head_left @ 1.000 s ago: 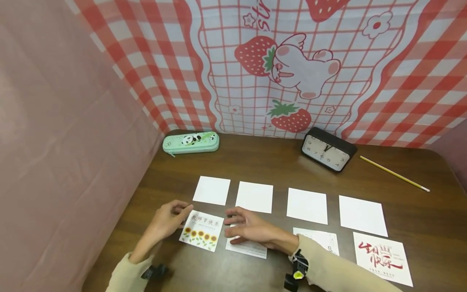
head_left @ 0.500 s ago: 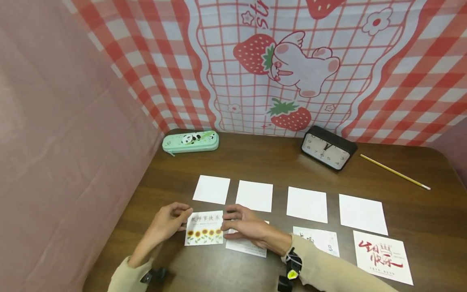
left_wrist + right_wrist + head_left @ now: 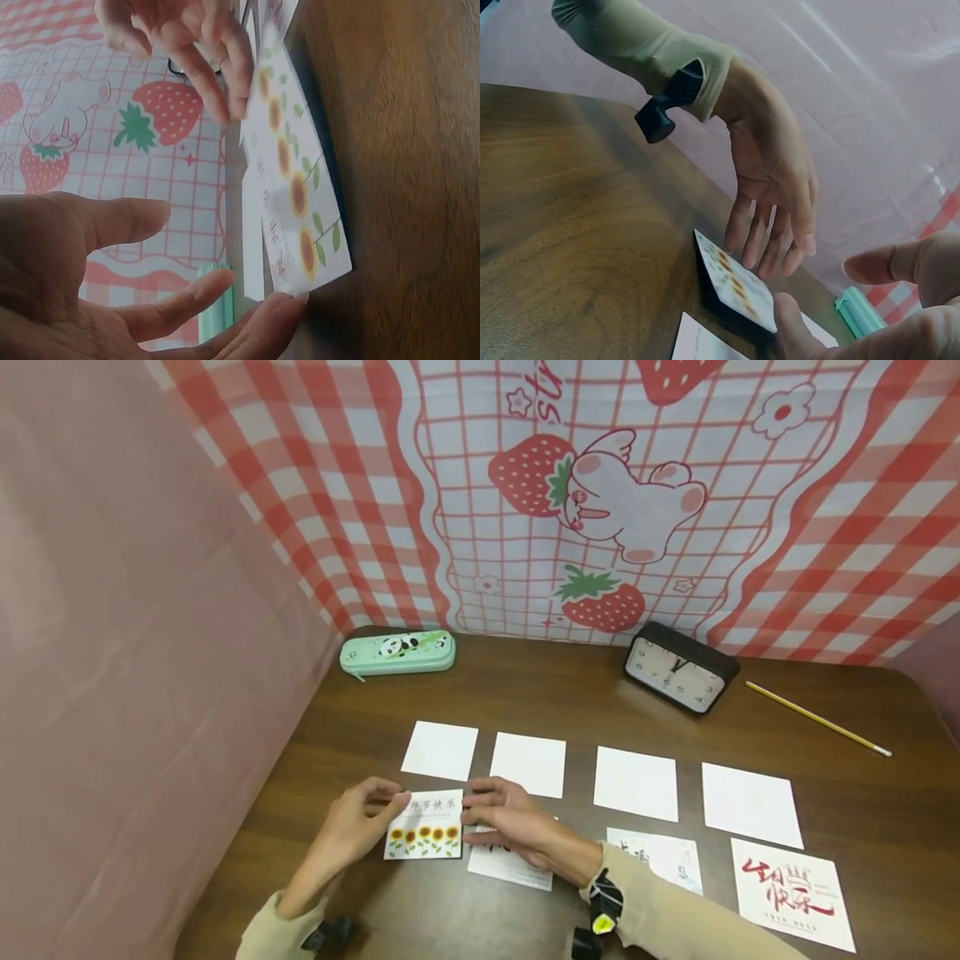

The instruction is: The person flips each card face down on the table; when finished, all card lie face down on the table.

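Head view: the white sunflower-printed paper card (image 3: 424, 825), skewed a second ago, now lies squared on the brown wooden counter (image 3: 525, 702) below the leftmost blank white card (image 3: 439, 750). Its top line of Chinese characters is partly covered by fingers; a row of orange sunflowers runs beneath. The left hand (image 3: 358, 827) pinches the card's left edge, and the right hand (image 3: 510, 825) pinches its right edge, both grips narrow. Left wrist view shows the card (image 3: 296, 180) lifted slightly off the wood.
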Available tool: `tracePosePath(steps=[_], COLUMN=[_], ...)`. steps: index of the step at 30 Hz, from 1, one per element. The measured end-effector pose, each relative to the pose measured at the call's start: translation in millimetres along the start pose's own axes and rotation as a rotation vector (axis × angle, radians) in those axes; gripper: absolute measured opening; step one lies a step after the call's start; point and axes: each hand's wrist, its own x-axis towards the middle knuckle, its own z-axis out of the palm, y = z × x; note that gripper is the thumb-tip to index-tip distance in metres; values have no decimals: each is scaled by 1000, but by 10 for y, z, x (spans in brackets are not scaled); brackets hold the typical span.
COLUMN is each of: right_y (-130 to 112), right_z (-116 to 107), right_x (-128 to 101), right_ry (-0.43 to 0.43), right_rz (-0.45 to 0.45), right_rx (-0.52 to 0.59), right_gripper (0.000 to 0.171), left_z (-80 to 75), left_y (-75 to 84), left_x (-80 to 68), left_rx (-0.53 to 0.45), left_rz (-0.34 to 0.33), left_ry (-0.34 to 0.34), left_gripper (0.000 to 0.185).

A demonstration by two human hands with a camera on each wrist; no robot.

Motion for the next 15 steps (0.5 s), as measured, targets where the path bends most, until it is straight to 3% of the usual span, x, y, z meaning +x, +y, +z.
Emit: tracePosePath(steps=[15], right_y=[29], right_z=[17], right_x=[124], right_ry=[-57], right_rz=[-44], right_rx=[-2], right_gripper=[39], left_z=[127], left_y=[153], left_x=[-151], left_rx=[123], left_rz=[56], left_ry=[-55], left_gripper=[41])
